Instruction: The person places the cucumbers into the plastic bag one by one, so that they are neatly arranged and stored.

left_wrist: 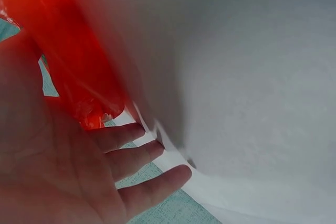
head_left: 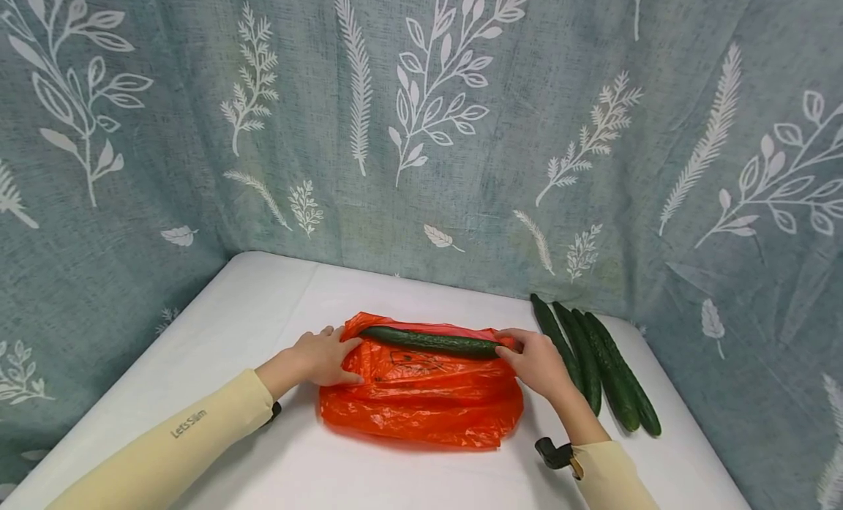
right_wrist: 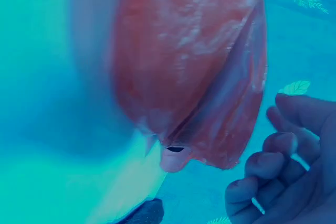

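A dark green cucumber (head_left: 431, 341) lies lengthwise along the upper part of a crinkled orange-red plastic bag (head_left: 421, 415) on the table. My left hand (head_left: 326, 358) rests at the bag's left side, fingers spread near the cucumber's left end. In the left wrist view its fingers (left_wrist: 149, 187) are straight, beside the bag. At the cucumber's right end is my right hand (head_left: 536, 360), thumb and index fingertips right by the tip. The right wrist view shows its fingers (right_wrist: 262, 165) loosely bent, apart from the bag's hanging folds, with nothing visible between them.
Several more cucumbers (head_left: 615, 378) lie side by side on the right of the white table (head_left: 263, 305), just beyond my right forearm. A blue-green curtain (head_left: 369, 203) with white leaf prints hangs behind the table and along both sides.
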### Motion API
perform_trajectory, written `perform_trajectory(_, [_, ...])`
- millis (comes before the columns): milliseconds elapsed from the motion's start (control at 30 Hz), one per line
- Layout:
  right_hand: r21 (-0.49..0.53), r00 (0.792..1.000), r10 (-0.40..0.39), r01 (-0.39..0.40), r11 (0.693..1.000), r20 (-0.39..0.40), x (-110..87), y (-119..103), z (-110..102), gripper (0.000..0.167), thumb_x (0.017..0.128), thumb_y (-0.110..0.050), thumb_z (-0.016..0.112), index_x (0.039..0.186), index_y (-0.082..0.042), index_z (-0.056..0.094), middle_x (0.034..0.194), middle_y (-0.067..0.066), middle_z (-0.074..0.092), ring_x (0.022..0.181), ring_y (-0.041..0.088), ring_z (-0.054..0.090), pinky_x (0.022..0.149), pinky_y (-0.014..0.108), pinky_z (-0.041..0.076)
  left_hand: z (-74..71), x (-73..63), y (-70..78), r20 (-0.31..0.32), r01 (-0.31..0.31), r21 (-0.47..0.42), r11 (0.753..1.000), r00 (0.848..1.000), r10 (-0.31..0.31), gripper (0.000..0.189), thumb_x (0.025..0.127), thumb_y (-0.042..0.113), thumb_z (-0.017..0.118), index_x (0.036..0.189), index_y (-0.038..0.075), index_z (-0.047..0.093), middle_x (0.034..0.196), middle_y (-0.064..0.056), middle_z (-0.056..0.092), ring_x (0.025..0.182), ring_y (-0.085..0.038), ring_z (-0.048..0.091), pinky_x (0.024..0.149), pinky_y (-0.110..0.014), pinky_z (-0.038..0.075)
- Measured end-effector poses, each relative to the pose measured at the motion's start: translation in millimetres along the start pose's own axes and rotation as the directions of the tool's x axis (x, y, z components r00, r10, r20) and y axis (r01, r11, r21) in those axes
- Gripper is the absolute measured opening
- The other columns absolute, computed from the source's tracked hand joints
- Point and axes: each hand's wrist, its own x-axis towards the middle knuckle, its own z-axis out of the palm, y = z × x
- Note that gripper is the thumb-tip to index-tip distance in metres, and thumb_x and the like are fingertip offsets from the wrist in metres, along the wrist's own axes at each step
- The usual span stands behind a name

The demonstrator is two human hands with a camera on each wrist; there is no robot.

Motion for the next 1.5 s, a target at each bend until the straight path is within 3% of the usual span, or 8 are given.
perform_trajectory(300, [-0.201, 0.988, -0.056, 0.085, 0.976, 0.146, -2.1, -10.3, 15.5, 0.024, 0.096, -0.028, 0.07, 0.116, -0.019, 0.077, 0.057, -0.005, 0.055, 0.05, 0.013, 0.042, 0.051, 0.03, 0.034, -0.7, -0.3, 0.2, 0.0, 0.0, -0.02, 1.0, 1.0, 0.0, 0.086, 0.086, 0.066, 0.066, 0.153, 0.016, 0.045, 0.157, -0.023, 0.037, 0.145, -0.045, 0.035, 0.109, -0.064, 0.035])
perform_trajectory(400, [-0.318, 0.98, -0.012, 0.076, 0.945, 0.198, -2.8, -13.0, 18.8, 0.018, 0.093, -0.032, 0.072, 0.094, -0.015, 0.081, 0.058, -0.008, 0.055, 0.052, 0.012, 0.044, 0.052, 0.03, 0.035, -0.2, 0.4, 1.2, 0.001, 0.003, -0.018, 1.0, 1.0, -0.003, 0.087, 0.085, 0.066, 0.067, 0.152, 0.015, 0.046, 0.158, -0.022, 0.037, 0.145, -0.045, 0.035, 0.109, -0.064, 0.035])
perform_trajectory(567, [-0.441, 0.961, 0.098, 0.026, 0.897, 0.257, -4.7, -8.9, 18.5, 0.039, 0.089, -0.038, 0.076, 0.061, -0.015, 0.062, 0.053, -0.003, 0.044, 0.05, 0.014, 0.042, 0.052, 0.029, 0.031, 1.2, 3.9, 2.4, -0.012, 0.01, 0.008, 1.0, 1.0, -0.01, 0.089, 0.084, 0.069, 0.067, 0.151, 0.014, 0.047, 0.157, -0.022, 0.038, 0.144, -0.045, 0.037, 0.107, -0.063, 0.038])
perform_trajectory(800, [-0.5, 0.976, 0.069, 0.044, 0.865, 0.206, -4.3, -6.8, 14.4, 0.029, 0.083, -0.036, 0.082, 0.073, -0.014, 0.066, 0.065, 0.0, 0.058, 0.059, 0.018, 0.053, 0.053, 0.034, 0.042, 0.2, 6.5, 2.9, -0.03, 0.023, 0.021, 1.0, 0.999, -0.023, 0.09, 0.082, 0.069, 0.068, 0.149, 0.012, 0.05, 0.155, -0.022, 0.042, 0.142, -0.045, 0.04, 0.105, -0.064, 0.04])
perform_trajectory(900, [-0.455, 0.983, -0.01, 0.094, 0.885, 0.185, -2.8, -9.1, 16.5, 0.014, 0.083, -0.025, 0.083, 0.088, -0.015, 0.076, 0.082, 0.002, 0.071, 0.067, 0.017, 0.059, 0.058, 0.034, 0.049, -0.5, 5.4, 3.2, -0.023, 0.024, 0.002, 1.0, 0.999, -0.024, 0.089, 0.082, 0.066, 0.071, 0.149, 0.012, 0.05, 0.155, -0.023, 0.041, 0.142, -0.046, 0.039, 0.106, -0.064, 0.039])
perform_trajectory(1033, [-0.396, 0.971, -0.034, 0.128, 0.909, 0.235, -1.4, -12.9, 21.0, 0.027, 0.084, -0.018, 0.08, 0.111, -0.022, 0.079, 0.107, 0.002, 0.076, 0.08, 0.016, 0.064, 0.064, 0.037, 0.053, -1.2, 4.4, 4.6, -0.017, 0.014, -0.01, 1.0, 1.0, -0.014, 0.085, 0.082, 0.064, 0.072, 0.151, 0.019, 0.048, 0.154, -0.023, 0.042, 0.141, -0.046, 0.041, 0.104, -0.063, 0.04])
perform_trajectory(1233, [-0.393, 0.947, 0.015, 0.119, 0.912, 0.321, -3.0, -11.1, 23.2, 0.025, 0.086, -0.021, 0.08, 0.111, -0.025, 0.08, 0.109, -0.001, 0.076, 0.092, 0.016, 0.069, 0.073, 0.04, 0.056, -2.4, 4.2, 8.0, 0.005, -0.005, -0.016, 1.0, 1.0, 0.005, 0.079, 0.083, 0.063, 0.072, 0.151, 0.03, 0.048, 0.153, -0.021, 0.042, 0.139, -0.043, 0.042, 0.098, -0.06, 0.045])
perform_trajectory(1500, [-0.355, 0.929, 0.047, 0.093, 0.93, 0.367, -3.6, -8.8, 17.8, 0.027, 0.087, -0.02, 0.079, 0.114, -0.023, 0.079, 0.11, -0.004, 0.077, 0.091, 0.014, 0.069, 0.069, 0.033, 0.054, -6.7, 4.3, 10.8, 0.018, 0.006, 0.009, 1.0, 1.0, -0.006, 0.074, 0.086, 0.059, 0.072, 0.148, 0.024, 0.052, 0.153, -0.021, 0.044, 0.141, -0.045, 0.041, 0.104, -0.063, 0.042])
